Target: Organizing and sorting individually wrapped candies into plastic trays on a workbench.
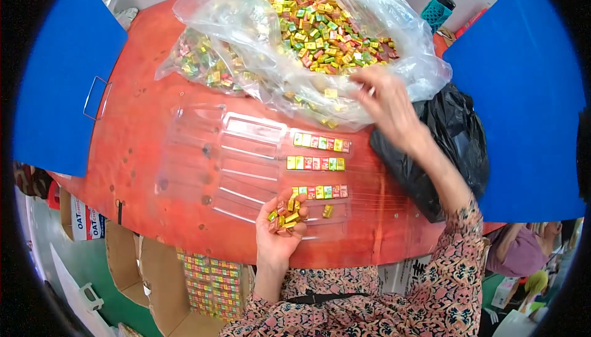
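Note:
My left hand (277, 232) is cupped palm up at the near edge of a clear plastic tray (251, 155), closed around several small wrapped candies (284, 216). My right hand (389, 108) hovers by the near rim of a big clear plastic bag (415, 60); its fingers are curved and apart, with nothing visible between them. A heap of loose candies (320, 35) in yellow, green and red wrappers fills the bag. Three of the tray's right-hand slots hold candy rows (316, 163). In its nearest right-hand slot lies a single yellow candy (327, 211).
The red table (141, 133) has blue panels (523, 109) on both sides. A black plastic bag (455, 146) lies at the right, behind which stands a teal-covered bottle (437, 12). Below the table's left side, a cardboard box (163, 281) stands beside packed candies (212, 281).

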Demonstrator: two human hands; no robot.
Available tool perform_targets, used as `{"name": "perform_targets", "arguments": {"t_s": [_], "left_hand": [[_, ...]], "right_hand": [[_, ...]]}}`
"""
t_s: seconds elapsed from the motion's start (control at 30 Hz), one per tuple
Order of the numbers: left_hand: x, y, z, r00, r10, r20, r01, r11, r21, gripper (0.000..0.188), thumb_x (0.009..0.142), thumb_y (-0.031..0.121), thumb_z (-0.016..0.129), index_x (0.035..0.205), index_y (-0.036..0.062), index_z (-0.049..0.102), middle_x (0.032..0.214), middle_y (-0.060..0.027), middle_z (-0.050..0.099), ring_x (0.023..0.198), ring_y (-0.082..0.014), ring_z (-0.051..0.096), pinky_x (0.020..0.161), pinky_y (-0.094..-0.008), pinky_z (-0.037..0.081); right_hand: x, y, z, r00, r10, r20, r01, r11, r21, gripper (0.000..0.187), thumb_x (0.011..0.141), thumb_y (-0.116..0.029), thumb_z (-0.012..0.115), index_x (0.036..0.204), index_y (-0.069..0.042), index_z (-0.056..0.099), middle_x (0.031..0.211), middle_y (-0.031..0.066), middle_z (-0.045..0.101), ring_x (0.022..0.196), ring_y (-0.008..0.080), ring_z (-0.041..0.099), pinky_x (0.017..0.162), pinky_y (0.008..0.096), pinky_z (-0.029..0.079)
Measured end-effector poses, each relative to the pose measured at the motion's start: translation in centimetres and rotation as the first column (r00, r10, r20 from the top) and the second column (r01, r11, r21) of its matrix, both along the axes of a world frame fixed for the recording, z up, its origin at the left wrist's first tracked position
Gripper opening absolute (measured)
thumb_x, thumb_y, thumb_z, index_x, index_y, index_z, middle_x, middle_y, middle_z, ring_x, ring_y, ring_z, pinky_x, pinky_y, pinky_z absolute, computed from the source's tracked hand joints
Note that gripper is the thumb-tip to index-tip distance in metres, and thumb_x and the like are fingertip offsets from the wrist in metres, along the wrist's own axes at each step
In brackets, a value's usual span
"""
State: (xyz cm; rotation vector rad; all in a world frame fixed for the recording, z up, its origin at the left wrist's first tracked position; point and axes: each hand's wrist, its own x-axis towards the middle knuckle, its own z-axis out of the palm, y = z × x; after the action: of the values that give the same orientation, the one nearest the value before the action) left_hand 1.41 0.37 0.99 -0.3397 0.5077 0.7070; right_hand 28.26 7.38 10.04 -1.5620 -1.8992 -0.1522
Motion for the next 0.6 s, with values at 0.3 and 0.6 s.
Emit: {"name": "perform_targets", "arguments": {"t_s": [0.3,0.6], "left_hand": [[-2.3,1.9,-1.2,0.974,0.034,0.222,-0.036,0.999,0.005,0.027,0.083,0.024,0.044,0.096,0.0048,0.058,0.093,-0.016,0.056,0.065,-0.0203,0.044,0.037,-0.0197,0.036],[-2.6,3.4,-0.7,0.995,0.069,0.075,-0.068,0.998,-0.012,0.028,0.084,0.023,0.044,0.098,0.0041,0.06,0.092,-0.0179,0.055,0.059,-0.0157,0.037,0.036,-0.0175,0.033]], "right_hand": [[18.1,15.2,-5.5,0.903,-0.264,0.338,0.422,0.69,-0.589,0.029,0.073,-0.016,0.053,0.094,0.003,0.053,0.084,0.0219,0.058,0.08,0.0335,0.057,0.066,0.0411,0.044],[24.9,17.9,-6.2,0.878,-0.477,0.046,0.478,0.867,-0.141,0.029,0.075,-0.02,0.051,0.095,0.0,0.052,0.078,0.0168,0.059,0.069,0.0217,0.056,0.062,0.0352,0.044]]}}
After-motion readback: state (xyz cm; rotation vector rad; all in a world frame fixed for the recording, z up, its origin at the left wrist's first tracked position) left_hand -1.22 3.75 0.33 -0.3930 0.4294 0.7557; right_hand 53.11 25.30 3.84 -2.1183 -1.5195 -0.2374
